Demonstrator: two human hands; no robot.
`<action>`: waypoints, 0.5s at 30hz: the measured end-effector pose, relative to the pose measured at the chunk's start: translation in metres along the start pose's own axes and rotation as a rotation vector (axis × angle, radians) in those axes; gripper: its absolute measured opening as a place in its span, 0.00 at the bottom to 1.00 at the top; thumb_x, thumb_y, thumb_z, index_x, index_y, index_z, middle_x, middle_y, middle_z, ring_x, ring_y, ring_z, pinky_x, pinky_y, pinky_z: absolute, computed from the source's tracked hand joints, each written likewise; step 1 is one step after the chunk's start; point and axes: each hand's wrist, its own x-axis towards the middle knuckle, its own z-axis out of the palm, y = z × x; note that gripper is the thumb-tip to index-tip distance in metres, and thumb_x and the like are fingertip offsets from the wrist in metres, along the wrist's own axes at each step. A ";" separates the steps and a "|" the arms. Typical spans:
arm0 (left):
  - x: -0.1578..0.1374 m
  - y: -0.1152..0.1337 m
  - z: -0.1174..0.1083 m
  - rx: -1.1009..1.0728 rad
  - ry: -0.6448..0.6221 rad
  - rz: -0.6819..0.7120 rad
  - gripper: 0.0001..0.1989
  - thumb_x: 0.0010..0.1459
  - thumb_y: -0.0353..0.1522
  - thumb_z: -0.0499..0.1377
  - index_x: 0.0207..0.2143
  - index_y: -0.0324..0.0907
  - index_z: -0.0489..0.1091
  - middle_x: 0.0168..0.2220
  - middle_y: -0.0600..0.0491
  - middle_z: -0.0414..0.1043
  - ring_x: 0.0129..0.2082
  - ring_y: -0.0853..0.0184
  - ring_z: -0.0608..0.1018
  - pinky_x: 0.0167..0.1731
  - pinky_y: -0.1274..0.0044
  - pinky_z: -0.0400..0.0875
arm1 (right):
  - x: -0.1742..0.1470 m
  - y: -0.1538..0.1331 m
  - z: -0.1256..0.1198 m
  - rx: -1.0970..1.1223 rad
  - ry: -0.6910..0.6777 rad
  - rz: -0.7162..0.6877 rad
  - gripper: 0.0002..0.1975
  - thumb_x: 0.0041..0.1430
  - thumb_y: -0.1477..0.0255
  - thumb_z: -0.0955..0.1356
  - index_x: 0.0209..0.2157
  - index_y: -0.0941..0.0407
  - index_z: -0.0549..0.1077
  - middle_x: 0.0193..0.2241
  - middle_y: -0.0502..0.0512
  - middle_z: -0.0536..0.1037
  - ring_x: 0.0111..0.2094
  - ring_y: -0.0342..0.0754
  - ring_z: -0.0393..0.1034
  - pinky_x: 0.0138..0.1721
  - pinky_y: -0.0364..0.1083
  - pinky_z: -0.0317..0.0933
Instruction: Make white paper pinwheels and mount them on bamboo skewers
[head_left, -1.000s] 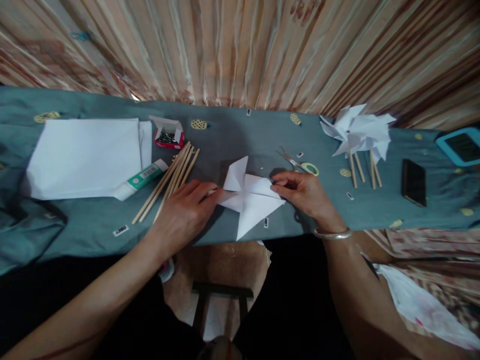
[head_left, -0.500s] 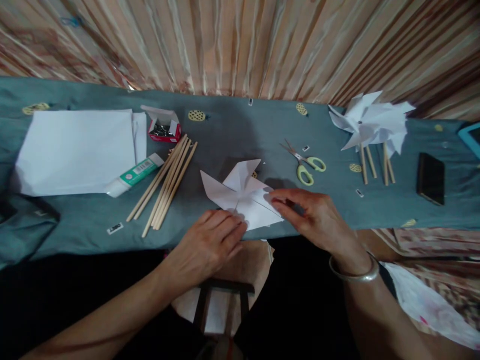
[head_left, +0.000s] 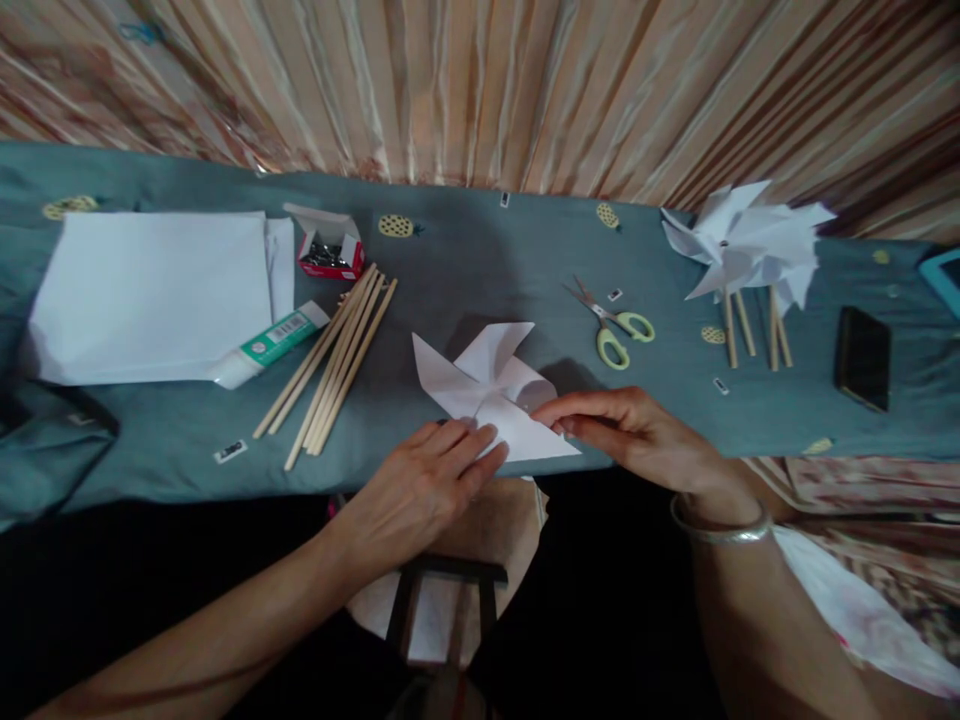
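A white paper pinwheel [head_left: 487, 385] with folded blades lies near the front edge of the cloth-covered table. My left hand [head_left: 424, 480] has its fingers bent over the pinwheel's lower left side, holding it against the table; its thumb sits close by. On the right side my right hand [head_left: 645, 440] pinches a blade of the pinwheel between thumb and forefinger, and the fingertips partly hide that blade. A silver bangle rings my right wrist.
Scissors [head_left: 611, 325] lie behind my right hand. Leftward are wooden sticks [head_left: 334, 370], a green-and-white glue tube [head_left: 274, 345], an open red box of small metal pieces [head_left: 330, 255] and white paper sheets [head_left: 150, 300]. Pinwheels on sticks [head_left: 739, 245] and a phone [head_left: 862, 358] lie to the right.
The pinwheel has shifted slightly right and its front right blade has swung outward. My right hand has moved a little right, its forefinger now straighter along the paper. My left fingers still hold it.
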 end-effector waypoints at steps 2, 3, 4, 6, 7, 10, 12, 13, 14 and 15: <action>0.001 0.000 0.000 -0.003 -0.008 0.006 0.14 0.66 0.26 0.47 0.50 0.37 0.68 0.50 0.45 0.73 0.46 0.60 0.73 0.41 0.71 0.70 | 0.003 0.001 0.000 0.031 -0.017 0.019 0.10 0.58 0.70 0.67 0.39 0.55 0.79 0.33 0.51 0.82 0.34 0.44 0.75 0.37 0.42 0.68; 0.002 0.000 0.001 -0.008 -0.011 0.011 0.14 0.66 0.27 0.47 0.49 0.36 0.68 0.50 0.44 0.73 0.46 0.60 0.73 0.41 0.70 0.69 | 0.004 0.002 0.001 0.044 -0.021 0.027 0.09 0.57 0.70 0.68 0.38 0.55 0.79 0.33 0.51 0.82 0.34 0.44 0.75 0.37 0.42 0.68; 0.002 0.001 0.001 -0.016 -0.013 0.015 0.14 0.66 0.27 0.47 0.49 0.36 0.68 0.50 0.44 0.73 0.46 0.60 0.73 0.41 0.70 0.69 | 0.004 0.002 0.002 0.055 -0.022 0.032 0.09 0.56 0.69 0.69 0.38 0.55 0.79 0.34 0.51 0.82 0.34 0.45 0.75 0.37 0.42 0.68; 0.002 0.001 0.002 -0.035 -0.020 0.014 0.14 0.66 0.26 0.46 0.48 0.36 0.69 0.49 0.43 0.73 0.46 0.61 0.72 0.41 0.70 0.69 | 0.005 0.002 0.005 0.063 -0.016 0.034 0.09 0.55 0.69 0.69 0.38 0.55 0.79 0.35 0.51 0.82 0.35 0.45 0.75 0.39 0.43 0.69; 0.003 0.001 0.002 -0.043 -0.024 0.012 0.14 0.66 0.26 0.46 0.48 0.36 0.69 0.50 0.43 0.73 0.47 0.61 0.72 0.41 0.70 0.68 | 0.005 0.003 0.006 0.058 -0.009 0.030 0.10 0.56 0.70 0.69 0.39 0.55 0.79 0.36 0.51 0.82 0.36 0.45 0.75 0.39 0.43 0.69; 0.003 0.002 0.003 -0.049 -0.016 0.016 0.15 0.66 0.26 0.46 0.48 0.36 0.69 0.50 0.44 0.73 0.48 0.61 0.72 0.42 0.70 0.68 | 0.003 0.004 0.009 0.033 0.013 -0.002 0.11 0.56 0.71 0.68 0.41 0.53 0.79 0.39 0.52 0.82 0.39 0.46 0.76 0.42 0.45 0.69; 0.003 0.002 0.003 -0.053 -0.006 0.019 0.14 0.66 0.26 0.46 0.48 0.35 0.69 0.50 0.44 0.74 0.47 0.61 0.72 0.43 0.70 0.68 | 0.002 0.005 0.009 0.029 0.030 -0.053 0.10 0.56 0.71 0.69 0.40 0.51 0.79 0.44 0.52 0.80 0.44 0.47 0.75 0.47 0.47 0.68; 0.003 0.002 0.003 -0.058 -0.009 0.018 0.14 0.66 0.26 0.47 0.48 0.35 0.69 0.50 0.44 0.74 0.47 0.61 0.72 0.43 0.70 0.68 | 0.003 0.005 0.009 0.027 0.042 -0.079 0.09 0.56 0.70 0.69 0.39 0.50 0.80 0.45 0.52 0.79 0.46 0.48 0.74 0.49 0.48 0.67; 0.003 0.002 0.003 -0.063 -0.014 0.015 0.13 0.66 0.26 0.48 0.48 0.35 0.69 0.50 0.44 0.74 0.47 0.60 0.72 0.43 0.70 0.68 | 0.003 0.006 0.009 0.021 0.055 -0.103 0.07 0.56 0.70 0.70 0.37 0.50 0.80 0.46 0.53 0.79 0.48 0.48 0.73 0.51 0.49 0.66; 0.003 0.002 0.003 -0.067 -0.022 0.012 0.13 0.66 0.26 0.48 0.48 0.35 0.69 0.50 0.44 0.74 0.47 0.60 0.72 0.43 0.70 0.68 | 0.004 0.006 0.010 0.010 0.069 -0.122 0.06 0.56 0.69 0.70 0.36 0.50 0.80 0.46 0.53 0.79 0.48 0.48 0.73 0.52 0.49 0.66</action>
